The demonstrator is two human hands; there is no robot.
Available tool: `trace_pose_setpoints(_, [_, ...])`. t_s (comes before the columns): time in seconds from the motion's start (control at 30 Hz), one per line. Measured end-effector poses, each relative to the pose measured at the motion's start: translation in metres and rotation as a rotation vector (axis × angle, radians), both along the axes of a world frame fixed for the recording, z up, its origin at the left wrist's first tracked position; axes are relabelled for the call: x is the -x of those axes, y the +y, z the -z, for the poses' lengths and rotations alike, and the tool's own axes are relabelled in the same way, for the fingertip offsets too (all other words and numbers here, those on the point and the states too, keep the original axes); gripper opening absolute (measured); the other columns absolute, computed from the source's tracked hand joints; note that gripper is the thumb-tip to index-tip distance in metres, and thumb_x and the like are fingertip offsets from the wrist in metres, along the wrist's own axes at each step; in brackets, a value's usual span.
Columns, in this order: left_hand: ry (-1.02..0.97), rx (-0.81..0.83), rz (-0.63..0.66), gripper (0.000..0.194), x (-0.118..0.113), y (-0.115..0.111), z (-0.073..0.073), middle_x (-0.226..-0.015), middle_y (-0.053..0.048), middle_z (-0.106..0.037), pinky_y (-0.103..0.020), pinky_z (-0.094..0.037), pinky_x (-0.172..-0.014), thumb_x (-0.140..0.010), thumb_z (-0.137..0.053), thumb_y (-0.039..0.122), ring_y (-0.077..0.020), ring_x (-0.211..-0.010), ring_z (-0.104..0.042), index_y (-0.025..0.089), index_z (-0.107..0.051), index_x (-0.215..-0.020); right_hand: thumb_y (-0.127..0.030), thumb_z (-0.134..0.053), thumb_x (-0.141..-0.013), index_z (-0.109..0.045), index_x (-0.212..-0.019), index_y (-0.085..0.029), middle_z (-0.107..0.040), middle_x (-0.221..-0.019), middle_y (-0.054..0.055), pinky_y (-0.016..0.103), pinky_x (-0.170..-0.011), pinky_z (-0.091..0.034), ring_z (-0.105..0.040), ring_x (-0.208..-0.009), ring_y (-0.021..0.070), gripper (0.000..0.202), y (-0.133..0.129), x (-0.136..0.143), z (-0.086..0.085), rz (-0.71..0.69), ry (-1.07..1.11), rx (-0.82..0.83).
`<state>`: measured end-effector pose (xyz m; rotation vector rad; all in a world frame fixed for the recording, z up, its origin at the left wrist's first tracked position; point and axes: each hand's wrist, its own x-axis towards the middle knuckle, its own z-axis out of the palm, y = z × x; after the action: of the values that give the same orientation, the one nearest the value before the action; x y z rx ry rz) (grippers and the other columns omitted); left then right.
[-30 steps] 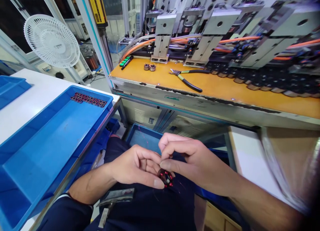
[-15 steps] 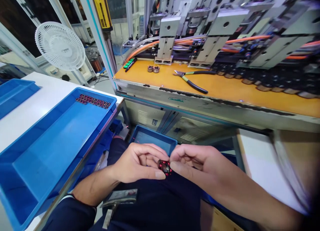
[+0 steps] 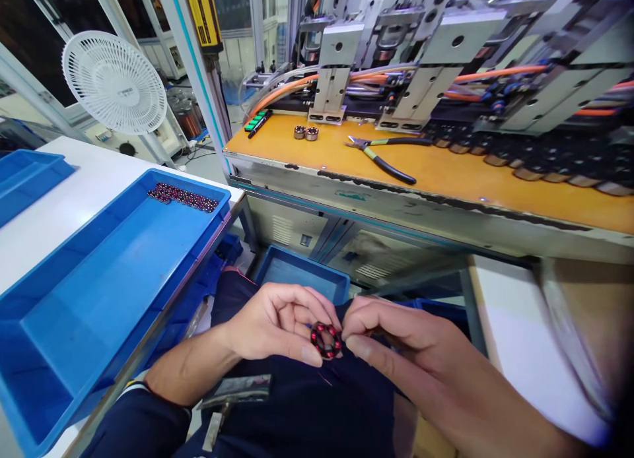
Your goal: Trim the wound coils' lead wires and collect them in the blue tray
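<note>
Above my lap, my left hand (image 3: 290,323) is closed, thumb below and fingers behind, on a small ring-shaped motor stator (image 3: 325,341) with dark teeth and red windings. The open centre of the ring faces up towards me. At the stator's right edge, my right hand (image 3: 396,342) is pinched, thumb against forefinger; whatever lies between those fingertips is too small to make out. A short thin reddish strand (image 3: 324,378) shows against the dark clothing just below the stator.
Left, a blue tray (image 3: 113,247) on a white table holds rows of similar stators (image 3: 183,197). Ahead, an orange bench (image 3: 317,156) carries cutting pliers (image 3: 381,158), two metal rings (image 3: 306,133), a marker (image 3: 260,124) and machine fixtures (image 3: 331,75). A blue bin (image 3: 304,276) sits below.
The stator has turned so its ring face shows more fully. My right hand has shifted slightly right and down, its fingertips a little farther from the stator. The view has moved slightly.
</note>
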<state>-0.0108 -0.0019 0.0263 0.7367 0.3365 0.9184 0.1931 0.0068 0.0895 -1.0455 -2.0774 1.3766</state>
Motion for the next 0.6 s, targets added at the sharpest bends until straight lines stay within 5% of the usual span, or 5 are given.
trace_pose_setpoints(0.37, [0.043,-0.088,-0.051,0.049,0.001,-0.001,-0.003,-0.1,-0.002,-0.059,-0.019,-0.059,-0.074,-0.05,-0.089,0.003,-0.0082,-0.076,-0.069,0.017,-0.076,-0.095,-0.028,-0.054,-0.096,-0.06,-0.081,-0.024,-0.061,-0.074,-0.007,0.015,-0.061,-0.045,-0.057,-0.067,0.006,0.017,-0.004,-0.003,0.002,-0.063,-0.052,-0.093])
trace_pose_setpoints(0.47, [-0.014,-0.042,-0.023,0.044,0.002,0.0,-0.001,-0.098,-0.002,-0.06,-0.02,-0.06,-0.071,-0.054,-0.088,0.003,-0.0121,-0.077,-0.072,0.015,-0.075,-0.094,-0.025,-0.061,-0.092,-0.059,-0.091,-0.024,-0.064,-0.083,-0.004,0.017,-0.064,-0.048,-0.061,-0.073,0.0078,0.002,0.0,-0.011,0.006,-0.089,-0.08,-0.334])
trace_pose_setpoints(0.6, [-0.095,0.036,0.065,0.035,0.0,0.0,0.003,-0.094,-0.004,-0.064,-0.022,-0.062,-0.069,-0.061,-0.086,0.01,-0.0137,-0.075,-0.073,0.012,-0.073,-0.094,-0.019,-0.058,-0.093,-0.06,-0.107,-0.019,-0.066,-0.097,0.004,0.023,-0.077,-0.052,-0.064,-0.088,0.0131,0.014,0.004,-0.013,0.009,-0.036,-0.048,-0.759])
